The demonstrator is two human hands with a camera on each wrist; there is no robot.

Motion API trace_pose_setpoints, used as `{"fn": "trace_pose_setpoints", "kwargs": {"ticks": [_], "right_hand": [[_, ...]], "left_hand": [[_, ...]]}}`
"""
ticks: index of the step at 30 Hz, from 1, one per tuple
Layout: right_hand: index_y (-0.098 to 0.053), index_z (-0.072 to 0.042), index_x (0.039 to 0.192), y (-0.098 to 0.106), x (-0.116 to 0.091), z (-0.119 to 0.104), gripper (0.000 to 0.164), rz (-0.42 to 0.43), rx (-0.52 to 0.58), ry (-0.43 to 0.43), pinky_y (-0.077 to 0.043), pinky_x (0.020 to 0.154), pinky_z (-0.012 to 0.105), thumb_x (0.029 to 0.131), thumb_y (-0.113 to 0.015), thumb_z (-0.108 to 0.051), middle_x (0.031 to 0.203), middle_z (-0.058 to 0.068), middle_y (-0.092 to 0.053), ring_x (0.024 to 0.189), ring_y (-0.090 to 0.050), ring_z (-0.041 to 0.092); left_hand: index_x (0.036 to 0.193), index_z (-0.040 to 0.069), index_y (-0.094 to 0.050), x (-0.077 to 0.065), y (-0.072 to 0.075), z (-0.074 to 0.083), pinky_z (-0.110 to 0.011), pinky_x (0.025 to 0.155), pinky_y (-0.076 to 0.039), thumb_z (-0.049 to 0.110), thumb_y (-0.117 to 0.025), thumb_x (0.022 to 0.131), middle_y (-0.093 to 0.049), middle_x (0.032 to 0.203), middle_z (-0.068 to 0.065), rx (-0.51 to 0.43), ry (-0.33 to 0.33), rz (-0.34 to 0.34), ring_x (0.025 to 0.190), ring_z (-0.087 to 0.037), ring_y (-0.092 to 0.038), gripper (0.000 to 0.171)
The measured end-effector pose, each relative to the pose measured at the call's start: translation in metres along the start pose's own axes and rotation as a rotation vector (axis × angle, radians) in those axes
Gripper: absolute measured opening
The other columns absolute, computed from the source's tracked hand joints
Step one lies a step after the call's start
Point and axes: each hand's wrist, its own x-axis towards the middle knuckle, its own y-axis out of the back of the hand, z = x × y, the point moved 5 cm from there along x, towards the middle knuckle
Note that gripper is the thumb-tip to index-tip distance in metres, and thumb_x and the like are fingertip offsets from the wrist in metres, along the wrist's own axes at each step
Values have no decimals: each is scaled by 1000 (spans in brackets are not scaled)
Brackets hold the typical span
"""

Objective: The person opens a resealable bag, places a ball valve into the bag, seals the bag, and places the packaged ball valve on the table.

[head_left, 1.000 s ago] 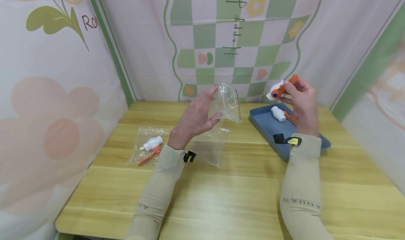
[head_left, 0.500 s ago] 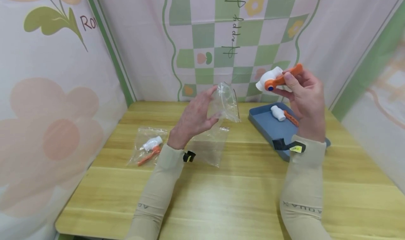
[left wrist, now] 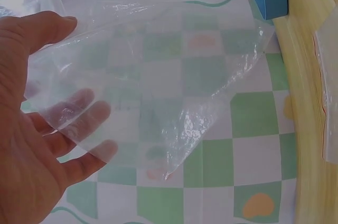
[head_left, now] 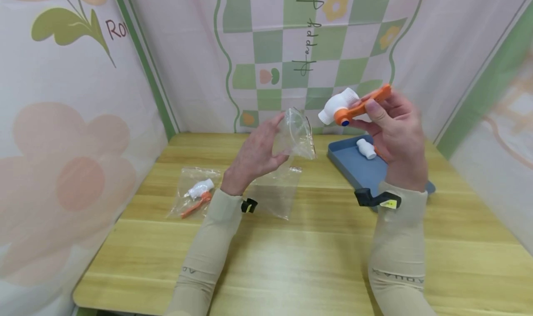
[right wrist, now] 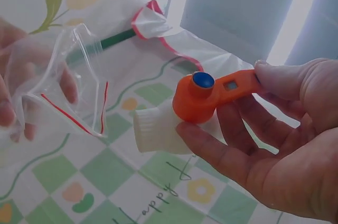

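Note:
My right hand [head_left: 401,138] pinches the orange lever of a white plastic ball valve [head_left: 339,105], held up in the air. In the right wrist view the thumb lies on the lever [right wrist: 237,85], fingers beneath; a blue cap tops the orange hub. To its left, my left hand [head_left: 256,156] holds a clear zip bag [head_left: 300,133] between thumb and fingers. The bag's mouth, edged with red lines, gapes toward the valve. Through the film in the left wrist view, several fingertips [left wrist: 97,113] show. The valve and bag are apart.
A blue tray [head_left: 345,161] at the back right holds another ball valve [head_left: 366,148], its lever partly hidden by my right hand. On the wooden table [head_left: 300,269] lie a bagged ball valve [head_left: 201,188] at left and a flat clear bag [head_left: 275,198] in the middle.
My right hand has lifted the ball valve from above the tray and brought it left, nearer the zip bag's mouth. The left hand and its bag have barely moved.

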Motion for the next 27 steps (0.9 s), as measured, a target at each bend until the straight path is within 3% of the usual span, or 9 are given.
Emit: {"fn": "trace_pose_setpoints", "kwargs": {"ticks": [6,17,27], "right_hand": [[-51,21,105,-13,1,6,20,-161,115,0,-50,79,50,87,-50,12,95,31,-61,91,-63,40],[-55,19,104,-26,2,18,20,-209,69,-42,-52,75,46,86,-53,10,95,23,-63,90,-65,37],[-53,21,105,-35,0,22,19,-304,53,-49,-51,77,46,87,-50,13,97,28,-62,90,-64,38]], "left_hand": [[144,3,-19,0,-3,0,-30,87,-45,28,-78,72,-53,116,-10,-40,25,-39,102,-20,-52,96],[143,3,-18,3,-2,9,-29,88,-46,31,-75,76,-49,122,-12,-136,-28,-49,104,-20,-53,93],[145,6,-15,3,-1,14,-28,89,-46,39,-71,80,-50,122,-10,-186,-18,-73,106,-18,-54,91]]}}
